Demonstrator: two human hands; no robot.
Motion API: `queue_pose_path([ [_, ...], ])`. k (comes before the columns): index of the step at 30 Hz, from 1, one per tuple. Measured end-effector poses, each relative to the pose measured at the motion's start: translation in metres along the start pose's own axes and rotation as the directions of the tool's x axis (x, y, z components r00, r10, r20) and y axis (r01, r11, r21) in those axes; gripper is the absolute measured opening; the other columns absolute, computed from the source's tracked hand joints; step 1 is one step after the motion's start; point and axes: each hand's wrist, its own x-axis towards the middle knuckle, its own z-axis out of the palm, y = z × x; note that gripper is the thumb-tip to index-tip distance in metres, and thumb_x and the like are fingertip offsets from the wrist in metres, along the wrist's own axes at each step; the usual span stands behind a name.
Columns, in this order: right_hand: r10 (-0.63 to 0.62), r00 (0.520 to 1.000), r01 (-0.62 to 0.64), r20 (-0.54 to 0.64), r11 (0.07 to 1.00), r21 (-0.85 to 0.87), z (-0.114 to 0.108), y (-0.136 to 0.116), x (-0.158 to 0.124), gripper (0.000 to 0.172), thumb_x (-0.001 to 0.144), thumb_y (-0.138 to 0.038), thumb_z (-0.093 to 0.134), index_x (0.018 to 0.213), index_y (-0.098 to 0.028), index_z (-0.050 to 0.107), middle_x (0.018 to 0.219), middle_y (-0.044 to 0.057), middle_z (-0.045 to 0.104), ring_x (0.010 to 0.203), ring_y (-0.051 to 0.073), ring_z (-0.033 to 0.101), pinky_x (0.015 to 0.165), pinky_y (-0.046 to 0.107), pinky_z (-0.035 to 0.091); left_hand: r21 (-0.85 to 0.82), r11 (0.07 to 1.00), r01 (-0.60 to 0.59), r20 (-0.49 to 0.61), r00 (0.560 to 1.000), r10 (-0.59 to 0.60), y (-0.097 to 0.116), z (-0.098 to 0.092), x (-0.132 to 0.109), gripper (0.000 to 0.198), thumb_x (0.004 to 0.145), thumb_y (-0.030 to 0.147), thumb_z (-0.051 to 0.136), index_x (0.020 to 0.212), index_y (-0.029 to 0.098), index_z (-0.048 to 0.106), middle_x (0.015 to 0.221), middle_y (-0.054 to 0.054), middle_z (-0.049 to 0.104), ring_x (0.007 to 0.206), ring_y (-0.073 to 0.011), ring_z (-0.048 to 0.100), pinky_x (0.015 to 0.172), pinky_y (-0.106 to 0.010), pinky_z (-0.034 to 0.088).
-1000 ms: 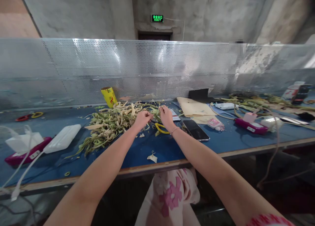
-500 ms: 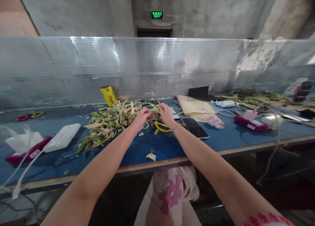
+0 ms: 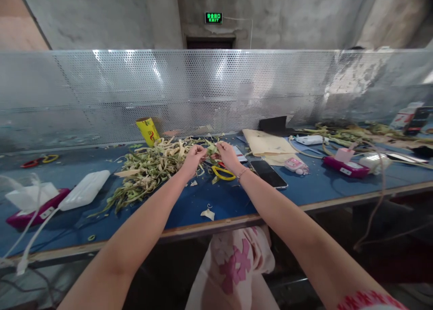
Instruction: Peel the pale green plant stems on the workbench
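Note:
Over the blue table (image 3: pixel 216 202), my left hand (image 3: pixel 195 159) is closed in a pinch at the right edge of a heap of dried green plant stems (image 3: pixel 145 175). What its fingertips hold is too small to make out. Close by on the right, my right hand (image 3: pixel 226 154) is closed on a pale green plant piece (image 3: pixel 211 148). A small gap separates the two hands. Yellow-handled scissors (image 3: pixel 223 173) lie just below my right hand. A black phone (image 3: pixel 269 174) rests to the right of my right wrist.
Purple power strips stand at the left (image 3: pixel 37 208) and right (image 3: pixel 347 167). A white power bank (image 3: pixel 86 189) lies left of the heap. Behind are a yellow packet (image 3: pixel 148 131), brown paper (image 3: pixel 269 143) and a perforated metal screen (image 3: pixel 203 93). Red-and-yellow scissors (image 3: pixel 39 160) lie far left.
My left hand has shifted slightly up and left, away from my right hand. The pale green piece shows more clearly at my right fingertips. The camera view has shifted slightly.

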Motion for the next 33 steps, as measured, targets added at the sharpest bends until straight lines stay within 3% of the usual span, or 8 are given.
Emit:
queue_pose_path([
  [6,-0.112,0.994,0.106,-0.017,0.972,-0.208,-0.003,0.000,-0.001,0.020,0.075,-0.039,0.048,0.068,-0.021,0.044,0.056,-0.005,0.047,0.046,0.009,0.048,0.048,0.024,0.043,0.079,0.994,-0.077,0.086,0.994,0.070,-0.006,0.000,-0.001,0.030,0.064,0.040,0.062,0.079,0.016,0.051,0.075,0.000,0.054,0.070,-0.0111,0.052,0.067,-0.025,0.046],
  [12,-0.159,0.987,0.153,-0.001,0.951,-0.269,-0.003,-0.006,-0.007,0.017,0.074,-0.038,0.050,0.073,-0.021,0.047,0.057,-0.005,0.049,0.044,0.009,0.046,0.046,0.024,0.038,0.154,0.980,-0.130,0.069,0.990,0.121,0.000,0.002,-0.002,0.042,0.053,0.028,0.072,0.088,0.016,0.052,0.088,-0.004,0.059,0.075,-0.0133,0.055,0.070,-0.027,0.045],
  [15,-0.146,0.989,0.146,0.017,0.967,-0.211,-0.002,-0.008,-0.008,0.019,0.073,-0.040,0.050,0.076,-0.022,0.045,0.054,-0.006,0.048,0.043,0.009,0.045,0.045,0.023,0.037,-0.035,0.998,-0.058,0.083,0.995,0.061,0.004,0.003,-0.004,0.042,0.050,0.026,0.073,0.084,0.016,0.050,0.076,-0.001,0.059,0.070,-0.0120,0.056,0.068,-0.026,0.045],
  [18,-0.105,0.994,0.104,-0.003,0.988,-0.117,-0.001,-0.009,-0.008,0.021,0.074,-0.042,0.049,0.077,-0.022,0.040,0.050,-0.007,0.045,0.040,0.008,0.044,0.043,0.023,0.036,-0.242,0.963,0.118,0.191,0.979,-0.072,0.009,0.003,-0.008,0.038,0.053,0.029,0.072,0.082,0.016,0.052,0.074,-0.001,0.059,0.068,-0.0125,0.058,0.067,-0.028,0.046],
  [20,-0.046,0.997,0.041,-0.059,0.996,-0.080,0.000,-0.008,-0.007,0.023,0.074,-0.042,0.050,0.080,-0.023,0.038,0.049,-0.009,0.044,0.038,0.007,0.042,0.041,0.022,0.034,-0.276,0.940,0.202,0.264,0.956,-0.128,0.011,0.004,-0.011,0.037,0.054,0.029,0.073,0.082,0.015,0.053,0.076,-0.003,0.060,0.070,-0.0134,0.059,0.069,-0.029,0.047],
  [23,0.021,0.991,-0.035,-0.136,0.995,-0.099,-0.001,-0.007,-0.007,0.025,0.074,-0.039,0.051,0.086,-0.023,0.036,0.047,-0.010,0.041,0.035,0.007,0.039,0.038,0.021,0.031,-0.245,0.946,0.214,0.273,0.951,-0.144,0.010,0.008,-0.015,0.038,0.053,0.025,0.075,0.082,0.016,0.052,0.076,-0.001,0.059,0.072,-0.0125,0.059,0.071,-0.028,0.047],
  [30,-0.020,0.978,-0.037,-0.209,0.964,-0.265,-0.004,-0.009,-0.009,0.024,0.077,-0.041,0.048,0.086,-0.022,0.038,0.047,-0.008,0.043,0.038,0.011,0.043,0.040,0.024,0.035,-0.222,0.954,0.202,0.200,0.967,-0.158,-0.002,0.013,-0.011,0.034,0.057,0.027,0.073,0.074,0.015,0.047,0.066,0.002,0.056,0.062,-0.0098,0.057,0.065,-0.027,0.048],
  [33,-0.016,0.991,-0.021,-0.135,0.965,-0.262,-0.004,-0.009,-0.009,0.027,0.077,-0.048,0.045,0.076,-0.021,0.041,0.048,-0.005,0.045,0.042,0.011,0.047,0.043,0.023,0.038,-0.263,0.943,0.203,0.171,0.972,-0.162,-0.002,0.008,-0.007,0.027,0.062,0.026,0.070,0.069,0.014,0.048,0.060,0.002,0.056,0.059,-0.0093,0.057,0.062,-0.025,0.048],
])
